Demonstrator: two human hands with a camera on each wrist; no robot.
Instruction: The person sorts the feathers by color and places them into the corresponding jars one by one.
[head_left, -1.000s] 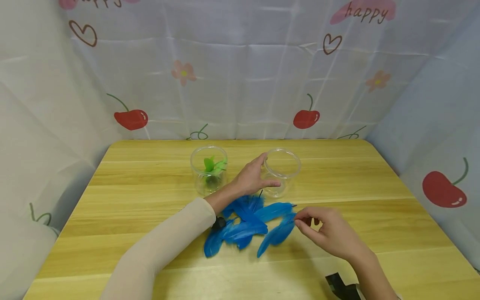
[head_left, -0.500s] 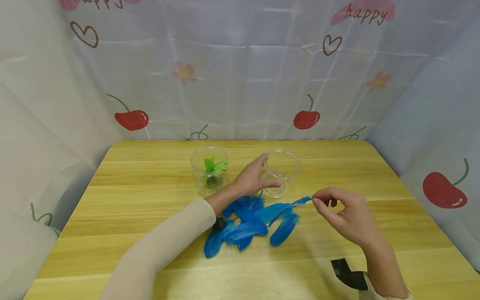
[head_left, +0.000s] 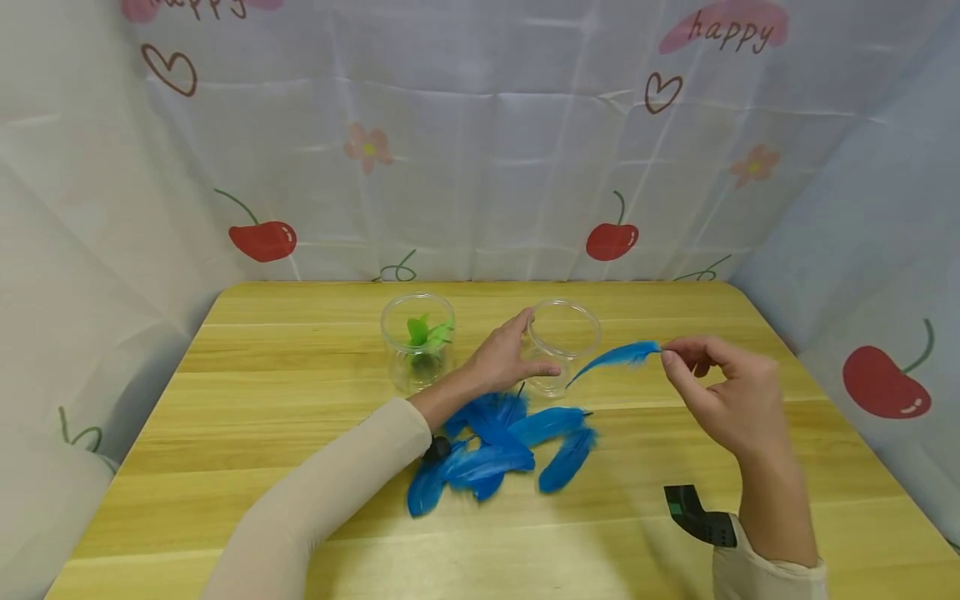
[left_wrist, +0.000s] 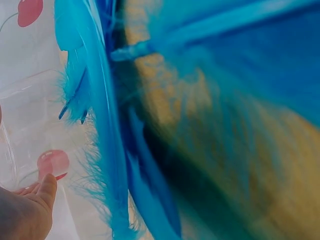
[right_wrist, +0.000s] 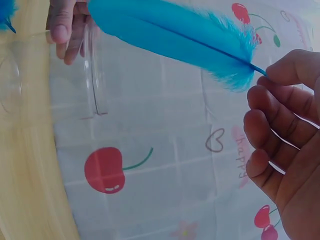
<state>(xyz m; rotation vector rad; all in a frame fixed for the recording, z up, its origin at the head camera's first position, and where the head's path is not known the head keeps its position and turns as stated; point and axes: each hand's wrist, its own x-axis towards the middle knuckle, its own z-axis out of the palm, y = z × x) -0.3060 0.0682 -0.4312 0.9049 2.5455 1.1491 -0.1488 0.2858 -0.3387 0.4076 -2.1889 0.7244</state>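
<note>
A: Which step is this, would you say?

B: Carrying, I judge. The right hand pinches a blue feather by its quill between thumb and forefinger, the other fingers curled loosely below, and holds it in the air just right of the empty clear jar, the vane tip reaching toward the jar's rim.

A: And the left hand?

B: It grips that jar's left wall, thumb in front and fingers curved round the side. The jar stands near the middle of the table, toward the far edge, beside a second jar that holds green feathers.

A: What does the next move call for?

B: Probably lowering the tip into the jar's mouth, then releasing the quill; the feather is light, so it could drift or catch on the rim.

A: Do the views differ?

B: The head view alone shows the pile of blue feathers lying on the table in front of the jar. The right wrist view shows the pinch on the quill close up, and fingertips on the jar. The left wrist view is mostly blurred blue vanes.
</note>
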